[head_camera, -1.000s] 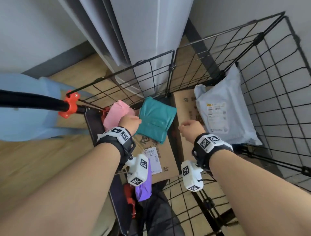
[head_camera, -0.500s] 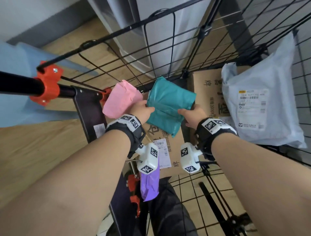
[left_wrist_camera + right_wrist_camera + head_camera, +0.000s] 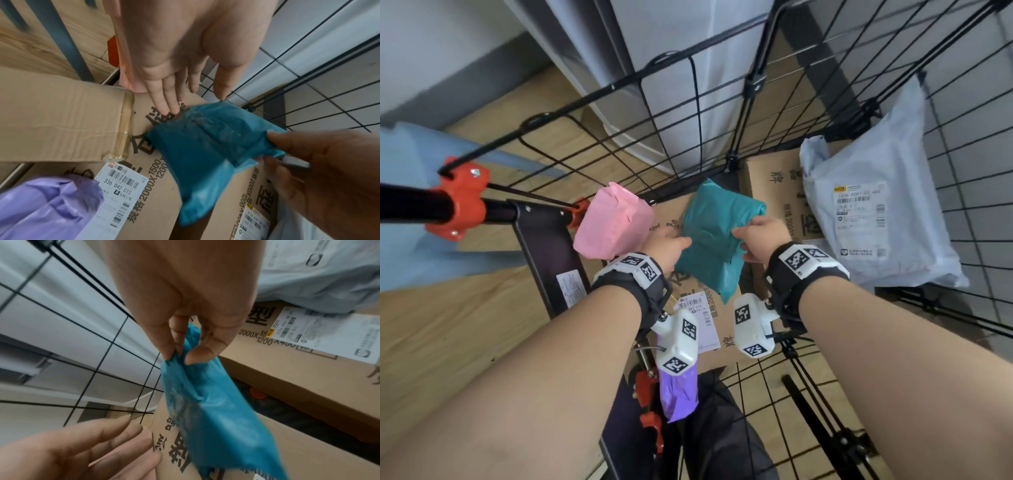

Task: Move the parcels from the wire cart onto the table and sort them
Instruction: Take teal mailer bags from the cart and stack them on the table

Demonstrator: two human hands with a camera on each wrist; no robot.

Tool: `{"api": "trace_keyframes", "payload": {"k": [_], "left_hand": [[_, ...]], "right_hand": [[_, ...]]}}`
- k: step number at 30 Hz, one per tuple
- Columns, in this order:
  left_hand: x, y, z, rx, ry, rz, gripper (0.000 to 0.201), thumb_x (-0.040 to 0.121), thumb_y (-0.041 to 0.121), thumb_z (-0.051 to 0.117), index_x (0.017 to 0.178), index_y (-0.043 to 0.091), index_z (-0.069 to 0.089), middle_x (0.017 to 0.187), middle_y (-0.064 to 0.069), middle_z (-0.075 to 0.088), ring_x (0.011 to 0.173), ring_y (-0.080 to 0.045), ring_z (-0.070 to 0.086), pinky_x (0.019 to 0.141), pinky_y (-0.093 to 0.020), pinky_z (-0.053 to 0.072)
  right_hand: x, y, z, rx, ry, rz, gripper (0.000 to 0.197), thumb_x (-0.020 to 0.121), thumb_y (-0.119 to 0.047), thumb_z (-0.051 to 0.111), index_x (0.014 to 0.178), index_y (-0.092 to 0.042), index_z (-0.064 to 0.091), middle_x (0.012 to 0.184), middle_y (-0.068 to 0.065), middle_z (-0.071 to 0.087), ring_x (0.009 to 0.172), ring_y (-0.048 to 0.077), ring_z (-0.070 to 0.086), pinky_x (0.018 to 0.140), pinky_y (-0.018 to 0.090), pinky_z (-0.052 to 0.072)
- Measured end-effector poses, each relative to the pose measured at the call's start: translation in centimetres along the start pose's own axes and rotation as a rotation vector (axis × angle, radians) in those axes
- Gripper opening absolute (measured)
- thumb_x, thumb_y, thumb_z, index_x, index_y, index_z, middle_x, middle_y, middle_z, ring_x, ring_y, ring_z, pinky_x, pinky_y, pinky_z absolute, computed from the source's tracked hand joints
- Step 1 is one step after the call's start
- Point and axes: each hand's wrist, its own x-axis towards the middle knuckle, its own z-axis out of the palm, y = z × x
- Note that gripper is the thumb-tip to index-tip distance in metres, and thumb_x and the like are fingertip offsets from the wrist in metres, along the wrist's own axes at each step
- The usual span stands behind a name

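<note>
- My right hand (image 3: 760,236) pinches the teal poly mailer (image 3: 717,233) at its right edge: from the right wrist view, thumb and fingertips (image 3: 168,352) are pressed together on a bunched fold of the plastic, with the rest of the bag hanging below the pinch.
- My left hand (image 3: 666,248) is spread, fingers (image 3: 164,97) straight and slightly apart, at the mailer's left edge. From the left wrist view the fingertips reach the cardboard box (image 3: 61,123) just beside the teal corner; I cannot tell whether they touch the bag itself.
- So the teal mailer sits between my two hands, held only from the right side, tilted, its lower corner drooping over the printed top of the cardboard box inside the wire cart (image 3: 859,85).
- A pink mailer (image 3: 614,221) lies just left of my left hand, against the cart's handle end near the orange clamp (image 3: 460,198).
- A purple mailer (image 3: 47,209) lies near my left wrist, beside a white shipping label (image 3: 121,190) stuck on the box.
- A large grey-white poly mailer (image 3: 876,212) with its own label leans against the cart's right mesh wall, resting on a second cardboard box (image 3: 774,192), well apart from my right hand's grip.
- Wood-look floor (image 3: 448,335) shows outside the cart to the left.
</note>
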Motion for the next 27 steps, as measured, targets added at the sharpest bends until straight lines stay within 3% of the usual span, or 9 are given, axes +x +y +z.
{"api": "trace_keyframes", "payload": {"k": [6, 9, 11, 13, 15, 19, 21, 24, 27], "left_hand": [[-4.4, 2.7, -1.0, 0.093, -0.006, 0.095, 0.055, 0.093, 0.025, 0.057, 0.143, 0.016, 0.037, 0.131, -0.007, 0.055, 0.110, -0.023, 0.057, 0.100, -0.042, 0.047], [-7.8, 4.3, -0.9, 0.081, 0.007, 0.168, 0.052, 0.094, 0.025, 0.055, 0.142, 0.015, 0.039, 0.108, -0.006, 0.060, 0.100, -0.022, 0.058, 0.094, -0.039, 0.050], [-9.8, 5.2, -0.9, 0.089, 0.002, 0.208, 0.049, 0.095, 0.027, 0.054, 0.140, 0.016, 0.041, 0.100, -0.005, 0.057, 0.103, -0.025, 0.059, 0.096, -0.041, 0.050], [-13.1, 6.4, -0.8, 0.094, -0.014, 0.243, 0.038, 0.095, 0.028, 0.052, 0.132, 0.017, 0.048, 0.092, -0.002, 0.055, 0.104, -0.026, 0.060, 0.094, -0.041, 0.049], [-16.7, 7.7, -0.7, 0.061, -0.013, 0.287, 0.026, 0.096, 0.028, 0.051, 0.118, 0.015, 0.054, 0.089, -0.002, 0.053, 0.101, -0.027, 0.059, 0.084, -0.038, 0.048], [-23.8, 10.3, -0.8, -0.031, -0.078, 0.325, 0.044, 0.099, 0.040, 0.042, 0.135, 0.015, 0.044, 0.107, -0.005, 0.054, 0.107, -0.030, 0.062, 0.096, -0.044, 0.049], [-26.9, 11.3, -0.9, -0.102, -0.137, 0.313, 0.053, 0.099, 0.046, 0.038, 0.144, 0.018, 0.034, 0.131, -0.011, 0.051, 0.109, -0.033, 0.061, 0.096, -0.047, 0.047], [-31.6, 13.1, -1.0, -0.182, -0.221, 0.342, 0.065, 0.095, 0.057, 0.036, 0.148, 0.021, 0.028, 0.146, -0.016, 0.041, 0.098, -0.034, 0.065, 0.081, -0.044, 0.054], [-35.6, 15.0, -0.8, -0.264, -0.269, 0.346, 0.070, 0.090, 0.065, 0.040, 0.144, 0.021, 0.033, 0.140, -0.017, 0.046, 0.090, -0.038, 0.069, 0.069, -0.046, 0.058]], "right_hand": [[-5.1, -0.4, -4.2, 0.086, 0.036, -0.031, 0.039, 0.087, 0.000, 0.063, 0.066, -0.020, 0.037, 0.066, 0.007, 0.050, 0.050, 0.018, 0.051, 0.038, 0.021, 0.047], [-8.9, -1.0, -6.4, 0.122, 0.077, -0.078, 0.038, 0.088, -0.004, 0.063, 0.069, -0.022, 0.036, 0.063, 0.005, 0.051, 0.039, 0.012, 0.052, 0.033, 0.015, 0.041], [-11.1, -1.3, -7.4, 0.136, 0.101, -0.113, 0.030, 0.089, -0.005, 0.061, 0.070, -0.019, 0.041, 0.063, 0.005, 0.051, 0.031, 0.006, 0.051, 0.033, 0.014, 0.041], [-14.4, -1.5, -8.8, 0.212, 0.104, -0.149, 0.020, 0.089, -0.003, 0.058, 0.078, -0.013, 0.046, 0.071, 0.009, 0.056, 0.036, 0.008, 0.058, 0.038, 0.017, 0.048], [-18.1, -1.9, -10.3, 0.268, 0.141, -0.201, 0.016, 0.089, -0.003, 0.056, 0.079, -0.011, 0.047, 0.075, 0.012, 0.060, 0.048, 0.016, 0.066, 0.048, 0.025, 0.055], [-24.7, -2.1, -13.1, 0.247, 0.229, -0.318, 0.029, 0.085, -0.001, 0.058, 0.064, -0.015, 0.042, 0.066, 0.007, 0.060, 0.067, 0.026, 0.070, 0.072, 0.041, 0.058], [-27.8, -2.0, -14.2, 0.196, 0.277, -0.379, 0.031, 0.078, -0.002, 0.061, 0.060, -0.017, 0.042, 0.060, 0.006, 0.061, 0.068, 0.026, 0.071, 0.075, 0.045, 0.057], [-33.3, -1.9, -16.0, 0.039, 0.403, -0.501, 0.026, 0.066, -0.011, 0.067, 0.052, -0.019, 0.046, 0.061, -0.002, 0.065, 0.064, 0.017, 0.065, 0.069, 0.035, 0.054], [-38.2, -1.7, -17.5, -0.046, 0.476, -0.625, 0.029, 0.066, -0.010, 0.067, 0.051, -0.019, 0.043, 0.090, -0.015, 0.068, 0.072, 0.011, 0.060, 0.066, 0.024, 0.045]]}}
